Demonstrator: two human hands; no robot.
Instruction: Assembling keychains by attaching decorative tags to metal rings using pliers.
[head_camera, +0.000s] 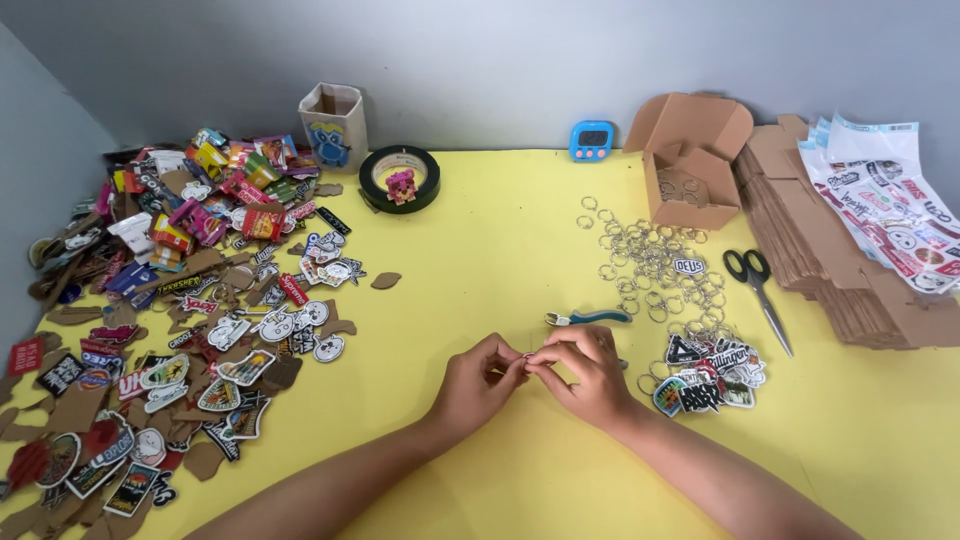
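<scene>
Fingers (512, 362) of both hands meet over the yellow table (480, 250), pinching a small metal key ring (528, 356) between thumb and forefinger tips; the left hand (478, 384) steadies it from one side while the right hand (585, 372) pinches it from the other. The ring sits just above the table's middle, near the blue-handled pliers (590, 317) and well apart from the loose pile of rings (650, 262). Done well, I judge this calls for a firm hold on the left side and a thumbnail prying the coil's end open, kept low over the table so a slip loses nothing. A ring has no true long axis; whether it lies flat or on edge is too small to tell.
</scene>
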